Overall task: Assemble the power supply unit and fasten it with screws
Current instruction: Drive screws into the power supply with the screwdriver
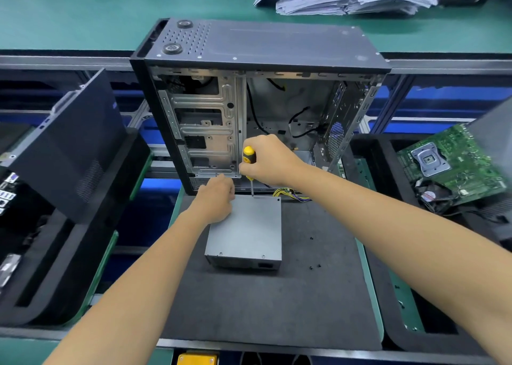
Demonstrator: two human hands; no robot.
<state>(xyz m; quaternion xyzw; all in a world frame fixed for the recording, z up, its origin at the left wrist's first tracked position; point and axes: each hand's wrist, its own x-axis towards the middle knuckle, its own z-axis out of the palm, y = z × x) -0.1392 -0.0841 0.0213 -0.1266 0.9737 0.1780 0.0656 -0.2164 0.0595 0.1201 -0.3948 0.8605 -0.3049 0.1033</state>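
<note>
Fingers of the right hand (270, 161) wrap a yellow-and-black screwdriver (249, 163), its tip on the far edge of the grey metal power supply box (249, 229); left hand (216, 198) curls onto the box's far-left corner, before the open black computer case (257, 101).

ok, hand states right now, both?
Left hand: fingers curled, resting on the power supply; whether it grips anything cannot be told.
Right hand: gripping the screwdriver.

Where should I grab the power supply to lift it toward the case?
Probably by its two long side walls, from above, one hand per side. The power supply lies flat on the mat with both sides clear; its cables trail off the far end, so avoid that end. The left hand already rests on its far left corner.
</note>
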